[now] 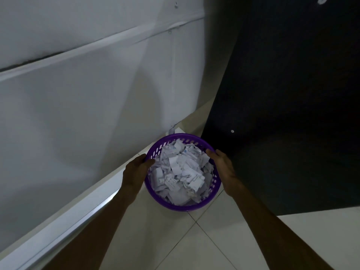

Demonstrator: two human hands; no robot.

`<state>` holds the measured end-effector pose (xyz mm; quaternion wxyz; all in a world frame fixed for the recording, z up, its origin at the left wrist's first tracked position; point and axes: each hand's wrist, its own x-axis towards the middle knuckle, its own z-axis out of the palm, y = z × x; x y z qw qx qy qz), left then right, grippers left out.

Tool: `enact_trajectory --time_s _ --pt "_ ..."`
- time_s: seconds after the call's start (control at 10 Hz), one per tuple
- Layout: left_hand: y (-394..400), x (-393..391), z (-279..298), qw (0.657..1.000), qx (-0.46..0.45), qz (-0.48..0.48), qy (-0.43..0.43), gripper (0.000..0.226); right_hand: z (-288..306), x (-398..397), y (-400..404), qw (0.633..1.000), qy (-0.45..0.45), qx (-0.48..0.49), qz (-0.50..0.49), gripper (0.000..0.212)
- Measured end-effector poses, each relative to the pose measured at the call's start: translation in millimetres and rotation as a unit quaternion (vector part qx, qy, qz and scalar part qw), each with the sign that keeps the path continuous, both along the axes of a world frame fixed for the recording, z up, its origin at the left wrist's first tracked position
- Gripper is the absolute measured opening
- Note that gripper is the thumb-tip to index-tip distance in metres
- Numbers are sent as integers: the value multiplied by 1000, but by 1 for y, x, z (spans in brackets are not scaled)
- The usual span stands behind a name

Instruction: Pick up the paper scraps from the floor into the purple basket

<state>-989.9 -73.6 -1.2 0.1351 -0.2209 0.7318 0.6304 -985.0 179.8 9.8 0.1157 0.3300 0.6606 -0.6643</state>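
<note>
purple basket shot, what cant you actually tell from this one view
- Head view: the base of the purple basket and whether it rests on the floor are hidden by its own wall.
- The left hand fingers curl over the rim; their tips are hidden by paper scraps.
- The right hand fingertips lie behind the rim.
- The print on the scraps is too small to read.
- The dark panel is too dim to identify.

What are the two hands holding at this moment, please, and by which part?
Both hold the purple basket by its rim: the left hand grips the left side, the right hand the right side.
</note>
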Motion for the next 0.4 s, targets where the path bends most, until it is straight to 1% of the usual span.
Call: enact_trajectory --time_s 0.1,0.2,0.3,0.4 --pt "-2 4 2 1000 -17 -18 3 43 1 6 0 999 11 33 20 67" --pt "-1 13 14 999 -48 -12 3 62 15 17 -3 994 19 82 73 64" --pt "1 26 42 997 -75 -29 7 65 40 28 -5 989 17 101 110 70" --pt "4 38 81 995 -89 -39 24 65 82 35 -11 984 33 103 140 64"
